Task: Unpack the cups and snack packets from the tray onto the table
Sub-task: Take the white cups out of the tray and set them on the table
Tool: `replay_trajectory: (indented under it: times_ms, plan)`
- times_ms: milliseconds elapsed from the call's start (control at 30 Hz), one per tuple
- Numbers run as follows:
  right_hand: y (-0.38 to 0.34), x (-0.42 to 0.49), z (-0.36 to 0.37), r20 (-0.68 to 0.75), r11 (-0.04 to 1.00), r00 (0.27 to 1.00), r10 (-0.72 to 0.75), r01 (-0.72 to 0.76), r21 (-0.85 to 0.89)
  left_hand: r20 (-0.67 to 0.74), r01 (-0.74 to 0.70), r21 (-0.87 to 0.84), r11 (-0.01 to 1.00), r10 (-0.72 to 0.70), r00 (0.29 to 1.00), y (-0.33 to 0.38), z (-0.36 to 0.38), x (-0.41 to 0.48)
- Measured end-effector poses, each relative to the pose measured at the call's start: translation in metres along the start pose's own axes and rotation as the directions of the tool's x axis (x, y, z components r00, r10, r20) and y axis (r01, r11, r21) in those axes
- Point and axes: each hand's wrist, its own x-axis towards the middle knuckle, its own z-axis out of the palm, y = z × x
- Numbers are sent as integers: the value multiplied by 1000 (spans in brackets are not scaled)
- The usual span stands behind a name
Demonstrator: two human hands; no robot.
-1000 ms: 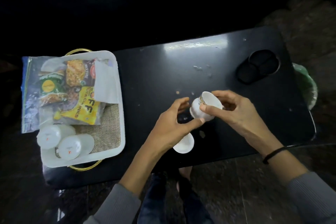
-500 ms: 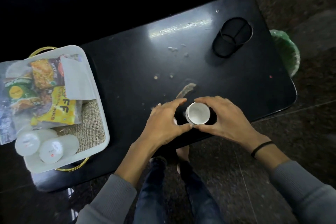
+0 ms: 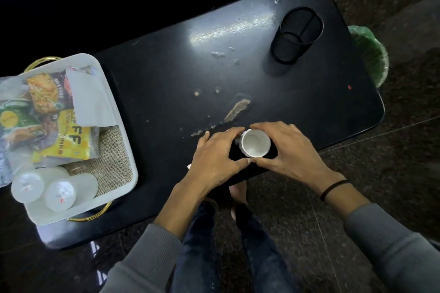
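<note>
Cup (image 3: 256,146) placement is the step in hand: a small white cup stands upright, mouth up, on the dark table (image 3: 309,93) just right of the frame's centre, near the table's near edge. The right hand (image 3: 289,150) curls around its right side, while the left hand (image 3: 217,158) curves in from the left — whether the fingers actually press the cup I cannot tell. The two thumbs nearly meet just below it. A sliver of white peeks from under the left hand, perhaps a second cup.

At middle left, the white tray (image 3: 128,150) holds a clear bag of snack packets (image 3: 42,112) and two white tubs (image 3: 54,188) lying on their sides. My guess is that the next move calls for letting go and reaching left to the tray.

A second ago the cup was lifted and tilted between both hands — now it is down on the table, and the view has swung so the tray sits further left.
</note>
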Motion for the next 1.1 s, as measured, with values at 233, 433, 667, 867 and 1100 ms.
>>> replay_trajectory:
  times_ms: [233,433,667,867,1100]
  plan:
    - [-10,2,-8,40,998,998,-53,53,-12,-43,-7,-1,1000,7,999,3,1,-4]
    - [-53,15,-35,24,988,988,-151,151,-29,-251,-13,-59,998,-2,968,1,-24,-22]
    - [-130,56,-19,100,958,953,-284,285,5,-420,110,-243,964,-206,884,-47,-63,-52]
    - [-215,92,30,211,912,888,-408,408,46,-561,280,-267,922,-385,733,-119,-87,-110]
    - [-300,114,97,392,862,780,-487,501,74,-666,561,-297,772,-589,457,-188,-91,-174]
